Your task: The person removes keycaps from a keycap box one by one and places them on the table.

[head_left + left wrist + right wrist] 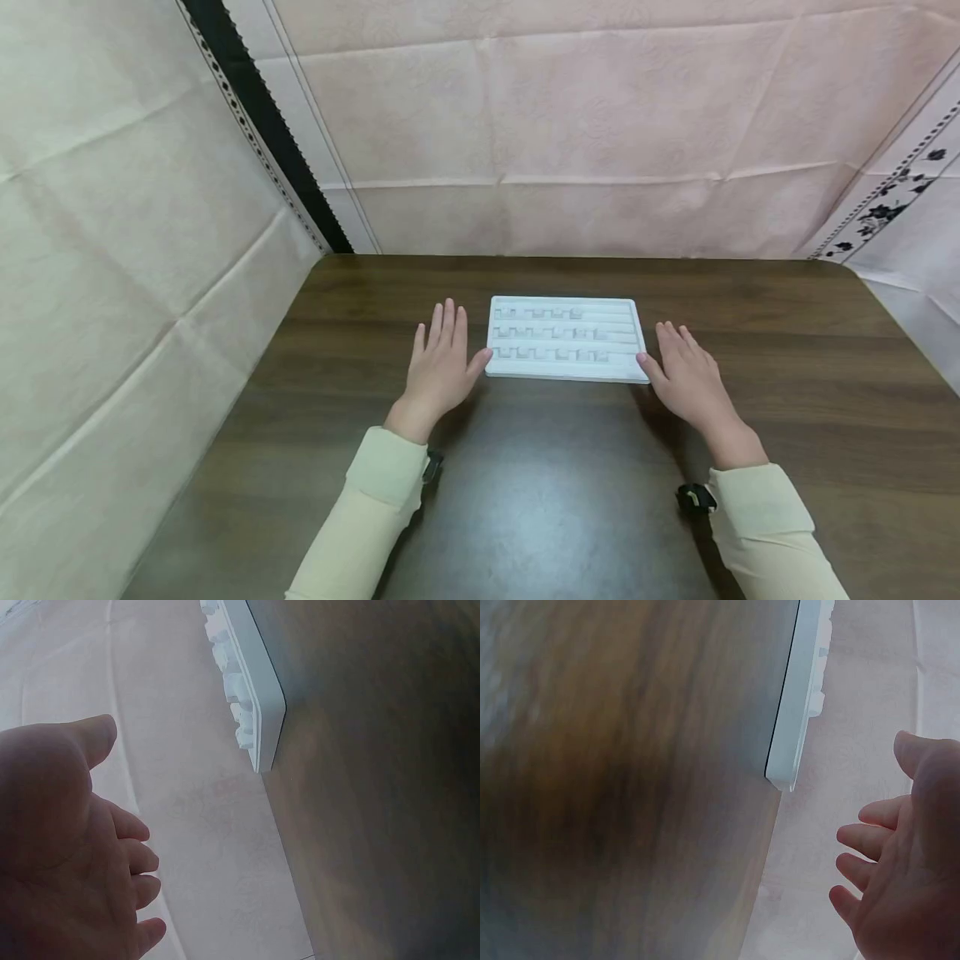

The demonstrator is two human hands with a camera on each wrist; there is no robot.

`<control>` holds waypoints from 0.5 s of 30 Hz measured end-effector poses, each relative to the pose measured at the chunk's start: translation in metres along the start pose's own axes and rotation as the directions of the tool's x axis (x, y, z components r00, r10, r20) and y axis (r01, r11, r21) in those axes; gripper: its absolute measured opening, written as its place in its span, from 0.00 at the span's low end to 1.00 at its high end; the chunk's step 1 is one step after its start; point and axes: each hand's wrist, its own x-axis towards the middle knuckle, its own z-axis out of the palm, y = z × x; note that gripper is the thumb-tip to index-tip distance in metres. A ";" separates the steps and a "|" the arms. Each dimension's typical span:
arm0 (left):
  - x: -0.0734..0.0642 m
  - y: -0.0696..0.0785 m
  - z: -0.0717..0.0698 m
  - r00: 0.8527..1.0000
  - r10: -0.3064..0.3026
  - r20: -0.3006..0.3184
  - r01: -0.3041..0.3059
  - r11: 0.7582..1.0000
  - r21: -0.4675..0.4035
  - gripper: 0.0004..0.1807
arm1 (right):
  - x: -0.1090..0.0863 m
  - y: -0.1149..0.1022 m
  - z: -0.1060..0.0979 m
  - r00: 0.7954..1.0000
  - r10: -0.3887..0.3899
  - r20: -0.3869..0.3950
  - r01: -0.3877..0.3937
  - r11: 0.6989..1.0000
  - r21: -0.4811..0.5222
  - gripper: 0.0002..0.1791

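A white rectangular tray (570, 372) lies on the table, with rows of small white pieces (576, 314) whose kind is too faint to make out. Left of it is my left hand (438, 375), its fingers extended and its thumb near the tray's left edge. My right hand (692, 385) is held on the other side in a similar way, thumb toward the near right corner. Both wrist views show a gap between the hand and the tray's side (268, 697). Neither the left palm (52, 847) nor the right palm (911, 877) has anything in it.
The dark wooden table (540, 467) has its far edge just behind the tray. A pinkish cloth (600, 125) hangs behind, and a pale cloth (112, 275) hangs along the left side. Dark devices (696, 498) are worn at the wrists.
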 end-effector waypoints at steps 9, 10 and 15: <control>-0.002 0.000 0.001 1.000 0.012 0.004 -0.012 1.000 -0.016 0.43 | 0.000 0.001 0.000 1.000 -0.004 0.007 0.004 1.000 -0.008 0.38; -0.002 0.000 0.001 1.000 0.011 0.002 -0.011 1.000 -0.015 0.43 | 0.000 0.001 0.000 1.000 -0.008 0.006 0.008 1.000 -0.011 0.37; -0.002 0.001 0.000 1.000 0.016 0.008 -0.016 1.000 -0.016 0.43 | 0.001 -0.002 -0.003 0.999 -0.035 0.001 0.035 0.999 -0.028 0.33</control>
